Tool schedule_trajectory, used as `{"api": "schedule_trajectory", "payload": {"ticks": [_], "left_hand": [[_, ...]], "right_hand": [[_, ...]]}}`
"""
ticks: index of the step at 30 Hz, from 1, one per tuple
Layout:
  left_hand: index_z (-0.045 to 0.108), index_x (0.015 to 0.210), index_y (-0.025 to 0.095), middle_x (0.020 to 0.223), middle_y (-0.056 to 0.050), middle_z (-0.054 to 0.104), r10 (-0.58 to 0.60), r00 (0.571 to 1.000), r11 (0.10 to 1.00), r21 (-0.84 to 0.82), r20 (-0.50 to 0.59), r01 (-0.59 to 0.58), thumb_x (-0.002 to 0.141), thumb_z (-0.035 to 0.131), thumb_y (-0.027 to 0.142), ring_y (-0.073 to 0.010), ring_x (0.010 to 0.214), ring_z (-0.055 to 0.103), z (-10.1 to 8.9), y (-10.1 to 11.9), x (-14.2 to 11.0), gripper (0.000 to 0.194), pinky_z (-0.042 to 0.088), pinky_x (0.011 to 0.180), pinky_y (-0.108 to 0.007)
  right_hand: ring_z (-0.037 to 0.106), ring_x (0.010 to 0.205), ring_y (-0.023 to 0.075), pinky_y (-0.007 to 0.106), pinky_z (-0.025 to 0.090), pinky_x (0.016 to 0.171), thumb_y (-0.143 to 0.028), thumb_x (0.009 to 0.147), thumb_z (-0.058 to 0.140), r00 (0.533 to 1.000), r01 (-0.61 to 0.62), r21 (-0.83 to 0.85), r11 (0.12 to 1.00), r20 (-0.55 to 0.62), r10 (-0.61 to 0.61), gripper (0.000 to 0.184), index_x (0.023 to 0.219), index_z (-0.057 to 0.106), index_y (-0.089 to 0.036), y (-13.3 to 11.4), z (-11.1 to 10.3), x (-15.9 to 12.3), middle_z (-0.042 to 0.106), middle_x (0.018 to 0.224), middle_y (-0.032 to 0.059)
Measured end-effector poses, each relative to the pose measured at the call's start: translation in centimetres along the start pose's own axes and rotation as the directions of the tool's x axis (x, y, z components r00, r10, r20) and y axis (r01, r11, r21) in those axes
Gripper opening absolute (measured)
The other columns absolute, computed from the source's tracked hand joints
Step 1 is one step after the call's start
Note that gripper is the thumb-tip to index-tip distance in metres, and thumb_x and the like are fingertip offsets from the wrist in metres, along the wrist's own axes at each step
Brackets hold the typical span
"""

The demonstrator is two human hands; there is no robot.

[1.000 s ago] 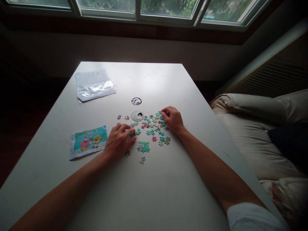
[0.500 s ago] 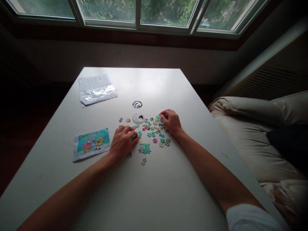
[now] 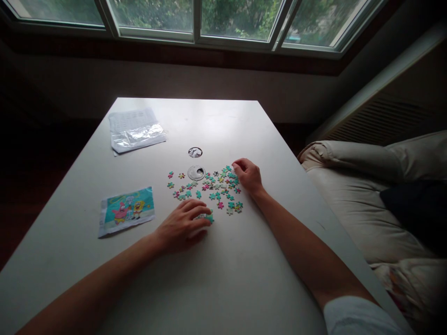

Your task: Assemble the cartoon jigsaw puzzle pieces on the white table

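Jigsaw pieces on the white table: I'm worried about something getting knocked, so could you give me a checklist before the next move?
1. Joined puzzle section fully visible: not ok, the left hand covers part of it.
2. Left hand gripping that section: cannot tell, the contact is hidden.
3. Loose jigsaw pieces spread apart: not ok, several crowd together near the right hand.
4. SpongeBob picture packet printed side up: ok.
5. Clear plastic sleeve apart from the pieces: ok.

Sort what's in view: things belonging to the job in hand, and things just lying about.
Job:
- loose puzzle pieces
- joined section, partly behind the left hand
- picture packet, probably; similar teal

Lying about, seemingly:
- papers
- clear plastic
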State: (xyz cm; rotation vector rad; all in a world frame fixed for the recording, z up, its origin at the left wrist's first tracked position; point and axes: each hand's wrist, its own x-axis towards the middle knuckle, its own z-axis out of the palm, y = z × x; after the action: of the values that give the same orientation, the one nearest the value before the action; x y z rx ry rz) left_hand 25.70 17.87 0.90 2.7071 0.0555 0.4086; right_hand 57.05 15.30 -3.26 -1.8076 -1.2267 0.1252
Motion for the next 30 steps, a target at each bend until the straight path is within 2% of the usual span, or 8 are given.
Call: {"api": "schedule_trajectory", "payload": {"ticks": [4,10,13,16,19,23,27,30], "left_hand": [[0.065,0.113,0.025,0.130,-0.007,0.064,0.020,0.997,1.000,-0.009,0.069,-0.019,0.094,0.058,0.028,-0.0266,0.127,0.051,-0.2,-0.1,0.1,0.021,0.034,0.117,-0.051],[0.060,0.125,0.024,0.138,-0.008,0.060,-0.022,0.997,0.999,0.025,0.067,0.021,0.096,0.054,0.026,-0.0255,0.133,0.049,0.2,-1.0,-0.3,0.030,0.030,0.120,-0.050],[0.059,0.127,0.024,0.142,-0.008,0.057,-0.043,0.996,0.998,0.044,0.073,0.040,0.097,0.052,0.027,-0.0256,0.135,0.048,0.4,-1.1,-0.5,0.031,0.028,0.122,-0.051],[0.059,0.128,0.023,0.143,-0.009,0.056,-0.043,0.996,0.998,0.044,0.078,0.040,0.097,0.053,0.030,-0.0268,0.136,0.047,0.4,-1.1,-0.5,0.032,0.029,0.121,-0.052],[0.061,0.125,0.025,0.144,-0.009,0.055,-0.010,0.997,1.000,0.027,0.082,0.008,0.095,0.057,0.032,-0.0274,0.137,0.045,0.3,-0.9,-0.5,0.031,0.029,0.121,-0.053],[0.066,0.112,0.028,0.142,-0.005,0.057,0.047,0.995,0.999,-0.015,0.091,-0.045,0.094,0.059,0.026,-0.0263,0.138,0.044,0.3,-0.4,-0.4,0.019,0.029,0.121,-0.052],[0.066,0.101,0.025,0.140,-0.004,0.059,0.015,0.996,0.999,-0.032,0.085,-0.013,0.095,0.058,0.024,-0.0261,0.137,0.045,0.6,-0.3,-0.5,0.010,0.033,0.119,-0.051],[0.065,0.098,0.023,0.137,-0.005,0.061,-0.015,0.998,1.000,-0.019,0.069,0.016,0.096,0.058,0.024,-0.0264,0.136,0.046,0.7,-0.3,-0.5,0.008,0.035,0.118,-0.051]], "right_hand": [[0.062,0.071,0.0173,0.030,0.049,0.069,-0.037,0.089,0.058,0.999,-0.045,0.040,0.998,-0.011,0.046,0.020,0.088,0.070,-0.021,0.5,-0.5,0.2,0.071,0.085,0.0023],[0.063,0.072,0.0179,0.030,0.049,0.069,-0.041,0.088,0.059,0.994,-0.107,0.092,0.990,0.003,0.107,0.024,0.087,0.071,-0.020,1.4,-1.9,1.1,0.071,0.082,0.0022],[0.062,0.071,0.0177,0.030,0.047,0.066,-0.042,0.087,0.061,0.981,-0.116,0.046,0.992,0.161,0.107,0.025,0.088,0.073,-0.021,1.6,-3.1,1.5,0.071,0.078,0.0011],[0.064,0.075,0.0180,0.030,0.047,0.070,-0.043,0.087,0.063,0.938,-0.078,0.034,0.996,0.341,0.061,0.025,0.094,0.075,-0.022,1.5,-4.5,1.8,0.074,0.084,0.0021],[0.066,0.082,0.0196,0.032,0.049,0.075,-0.042,0.088,0.062,0.907,-0.053,0.071,0.996,0.421,0.019,0.026,0.098,0.075,-0.021,1.5,-5.2,1.9,0.075,0.092,0.0040],[0.064,0.079,0.0183,0.032,0.049,0.074,-0.037,0.087,0.062,0.941,-0.009,0.035,0.999,0.338,-0.003,0.021,0.096,0.075,-0.022,1.8,-4.6,1.5,0.074,0.092,0.0037],[0.060,0.074,0.0169,0.031,0.047,0.070,-0.031,0.088,0.059,0.975,0.046,-0.008,0.999,0.217,-0.043,0.017,0.091,0.074,-0.022,2.1,-3.3,1.0,0.072,0.087,0.0027],[0.059,0.075,0.0172,0.031,0.047,0.071,-0.029,0.090,0.058,0.980,0.105,-0.038,0.994,0.173,-0.097,0.017,0.089,0.073,-0.022,2.1,-2.8,0.8,0.070,0.089,0.0033]]}}
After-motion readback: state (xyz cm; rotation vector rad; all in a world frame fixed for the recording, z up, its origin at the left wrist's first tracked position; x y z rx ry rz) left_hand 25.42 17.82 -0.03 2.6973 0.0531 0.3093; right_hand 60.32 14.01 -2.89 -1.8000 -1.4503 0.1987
